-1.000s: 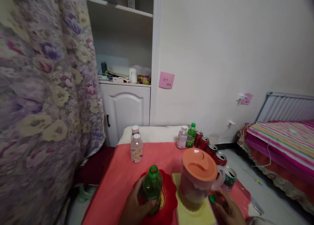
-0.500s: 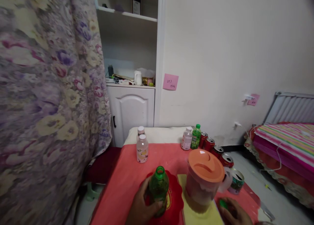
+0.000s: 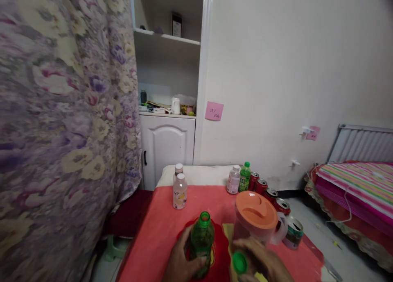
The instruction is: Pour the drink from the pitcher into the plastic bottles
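My left hand (image 3: 181,260) grips an open green bottle (image 3: 201,242) that stands upright on a red mat (image 3: 219,253) on the red tablecloth. My right hand (image 3: 264,263) holds a green cap (image 3: 240,262) just right of the bottle, below its neck. Right behind that hand stands a clear pitcher with an orange lid (image 3: 255,210) and brownish liquid inside.
Two pale capped bottles (image 3: 179,190) stand at the table's far left. A clear bottle (image 3: 233,180), a green bottle (image 3: 245,177) and several red cans (image 3: 270,192) line the far right edge. A floral curtain (image 3: 61,122) hangs left, a white cabinet (image 3: 166,144) behind, a striped bed (image 3: 359,181) right.
My right hand has come left from the table's right side with the green cap, in front of the pitcher and near the bottle. The left hand stays on the bottle. The view has tilted up.
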